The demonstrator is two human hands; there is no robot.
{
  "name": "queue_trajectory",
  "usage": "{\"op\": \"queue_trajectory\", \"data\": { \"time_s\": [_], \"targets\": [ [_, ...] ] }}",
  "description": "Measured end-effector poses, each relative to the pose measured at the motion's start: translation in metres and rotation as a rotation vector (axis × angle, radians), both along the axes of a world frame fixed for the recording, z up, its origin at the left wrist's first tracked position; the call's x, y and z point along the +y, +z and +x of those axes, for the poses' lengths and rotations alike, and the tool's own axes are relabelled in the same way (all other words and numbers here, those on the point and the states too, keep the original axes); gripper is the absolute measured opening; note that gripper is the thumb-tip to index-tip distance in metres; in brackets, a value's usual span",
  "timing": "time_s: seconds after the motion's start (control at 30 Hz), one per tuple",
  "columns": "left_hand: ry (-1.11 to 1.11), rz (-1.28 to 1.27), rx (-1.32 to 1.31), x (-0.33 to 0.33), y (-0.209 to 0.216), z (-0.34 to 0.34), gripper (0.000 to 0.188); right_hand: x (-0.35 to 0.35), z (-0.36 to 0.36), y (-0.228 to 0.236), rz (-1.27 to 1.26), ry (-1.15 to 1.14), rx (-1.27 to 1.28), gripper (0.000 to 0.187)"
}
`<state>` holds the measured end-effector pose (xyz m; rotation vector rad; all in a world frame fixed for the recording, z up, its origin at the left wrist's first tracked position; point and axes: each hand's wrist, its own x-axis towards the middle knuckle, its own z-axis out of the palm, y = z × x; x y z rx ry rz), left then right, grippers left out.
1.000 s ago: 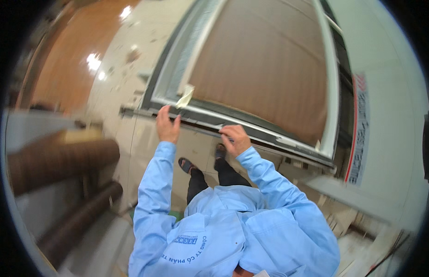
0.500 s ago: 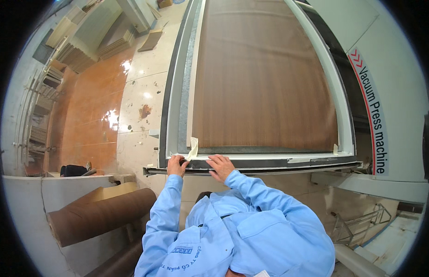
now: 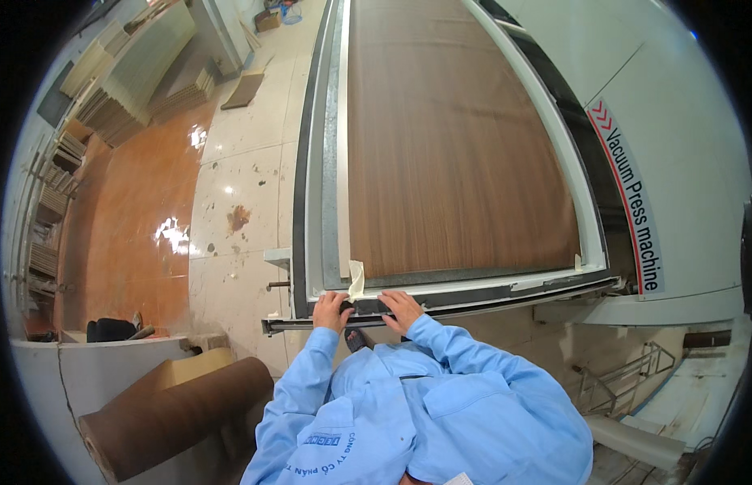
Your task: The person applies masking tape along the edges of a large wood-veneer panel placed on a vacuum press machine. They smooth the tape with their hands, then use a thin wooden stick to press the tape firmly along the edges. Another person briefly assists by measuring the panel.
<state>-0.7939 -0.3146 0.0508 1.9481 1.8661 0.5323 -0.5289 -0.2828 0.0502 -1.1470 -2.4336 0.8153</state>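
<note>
My left hand (image 3: 331, 312) is closed on the black edge strip (image 3: 489, 297) along the near end of the press bed, close to its left corner. A short way to the right, my right hand (image 3: 402, 312) grips the same strip, fingers over the top and thumb on the near side. Just beyond my left hand, a piece of cream tape (image 3: 356, 279) stands up from the white inner frame. A brown wood-grain sheet (image 3: 457, 162) lies on the bed, with another bit of tape (image 3: 578, 261) at its near right corner.
A grey metal rail (image 3: 275, 326) runs below the strip. At the lower left lies a large brown roll (image 3: 178, 416) by a low white wall (image 3: 44, 380). The machine's pale housing (image 3: 691, 186) stands on the right. Stacked boards (image 3: 121, 101) are at the far left.
My view has shifted, so the bed sits lower and tilts. The right hand's fingers, flatter on the strip before, now curl over it. The left hand stays near the corner.
</note>
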Motion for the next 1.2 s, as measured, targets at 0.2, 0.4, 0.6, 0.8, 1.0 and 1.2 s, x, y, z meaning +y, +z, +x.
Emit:
{"op": "queue_trajectory", "data": {
  "time_s": [0.2, 0.4, 0.6, 0.8, 1.0, 1.2],
  "targets": [
    [0.061, -0.051, -0.307, -0.004, -0.012, -0.017, 0.046, -0.008, -0.011, -0.003, 0.016, -0.147, 0.060, 0.057],
    [0.044, 0.022, -0.441, -0.028, -0.013, -0.031, 0.047, -0.011, -0.021, -0.007, 0.021, -0.248, 0.052, 0.055],
    [-0.036, 0.019, -0.231, -0.016, 0.001, -0.028, 0.054, -0.004, -0.030, -0.011, 0.037, -0.299, 0.046, 0.051],
    [-0.014, 0.048, -0.264, -0.012, 0.014, -0.042, 0.057, -0.006, -0.029, -0.017, -0.035, -0.379, 0.082, 0.050],
    [0.473, 0.258, -0.473, -0.049, 0.038, -0.144, 0.041, -0.006, -0.035, 0.000, 0.001, -0.410, 0.176, 0.047],
    [0.941, 0.275, -0.686, -0.080, -0.011, -0.328, 0.031, 0.025, -0.126, 0.043, 0.166, -0.416, 0.175, 0.042]
  ]
}}
